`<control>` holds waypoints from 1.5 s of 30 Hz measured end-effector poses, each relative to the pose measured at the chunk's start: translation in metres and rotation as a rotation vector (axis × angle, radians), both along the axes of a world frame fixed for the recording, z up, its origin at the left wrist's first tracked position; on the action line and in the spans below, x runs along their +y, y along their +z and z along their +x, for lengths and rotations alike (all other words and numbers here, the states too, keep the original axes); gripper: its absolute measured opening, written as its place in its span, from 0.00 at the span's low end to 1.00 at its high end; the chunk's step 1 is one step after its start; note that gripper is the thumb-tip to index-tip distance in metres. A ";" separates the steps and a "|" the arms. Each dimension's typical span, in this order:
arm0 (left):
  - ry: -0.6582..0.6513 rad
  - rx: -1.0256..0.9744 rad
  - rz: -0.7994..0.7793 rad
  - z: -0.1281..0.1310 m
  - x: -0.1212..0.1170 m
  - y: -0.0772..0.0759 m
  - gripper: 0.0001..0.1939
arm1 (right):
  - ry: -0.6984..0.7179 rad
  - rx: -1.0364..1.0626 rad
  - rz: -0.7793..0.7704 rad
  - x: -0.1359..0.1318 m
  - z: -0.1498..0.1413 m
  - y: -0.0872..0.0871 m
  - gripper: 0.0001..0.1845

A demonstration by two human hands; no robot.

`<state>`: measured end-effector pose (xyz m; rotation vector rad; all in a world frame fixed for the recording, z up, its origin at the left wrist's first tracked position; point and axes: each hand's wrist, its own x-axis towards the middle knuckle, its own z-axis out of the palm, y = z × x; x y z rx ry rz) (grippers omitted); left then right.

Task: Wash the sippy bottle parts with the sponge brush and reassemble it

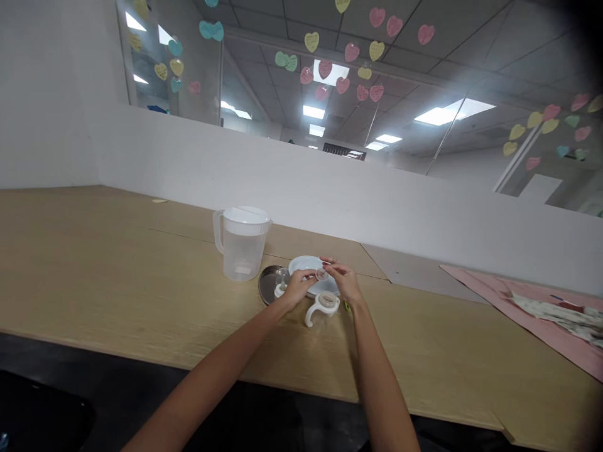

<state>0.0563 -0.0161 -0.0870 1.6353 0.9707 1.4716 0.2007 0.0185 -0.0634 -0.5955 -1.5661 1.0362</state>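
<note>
Both my hands meet above a white bowl (pixel 301 263) on the table. Between their fingertips is a small clear round piece (pixel 321 274); its exact kind is too small to tell. My left hand (pixel 298 286) pinches it from the left, and my right hand (pixel 345 280) grips it from the right. Just in front of them stands a clear baby bottle (pixel 325 304) with a white handle and an open top. Left of my left hand, a bottle nipple in a white ring (pixel 281 287) sits on a round metal tray (pixel 267 282).
A lidded translucent pitcher (pixel 244 248) stands behind and left of the tray. Something small and green (pixel 347 306) lies by my right wrist. Pink cloth (pixel 480 282) with patterned fabric covers the table's right end. A white wall (pixel 301 179) with windows rises behind.
</note>
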 end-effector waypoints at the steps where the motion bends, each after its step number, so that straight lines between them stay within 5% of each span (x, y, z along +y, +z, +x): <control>1: 0.002 0.007 0.004 0.000 0.000 -0.001 0.17 | -0.002 -0.034 0.002 0.001 0.001 -0.001 0.06; 11: -0.047 -0.077 0.026 -0.001 -0.002 0.000 0.17 | 0.001 -0.243 0.022 -0.002 0.007 0.001 0.09; 19: -0.050 -0.151 -0.004 0.000 -0.005 0.004 0.16 | 0.046 0.012 0.023 -0.002 -0.001 -0.003 0.05; 25: -0.058 -0.197 -0.015 0.000 -0.008 0.006 0.17 | 0.026 -0.157 0.050 0.000 -0.001 -0.004 0.06; 39: 0.157 0.155 0.166 -0.004 0.000 -0.010 0.15 | -0.199 0.008 -0.013 -0.006 -0.003 0.007 0.08; 45: 0.234 0.217 0.212 -0.003 -0.001 -0.019 0.15 | -0.157 0.171 -0.084 -0.008 -0.001 0.013 0.06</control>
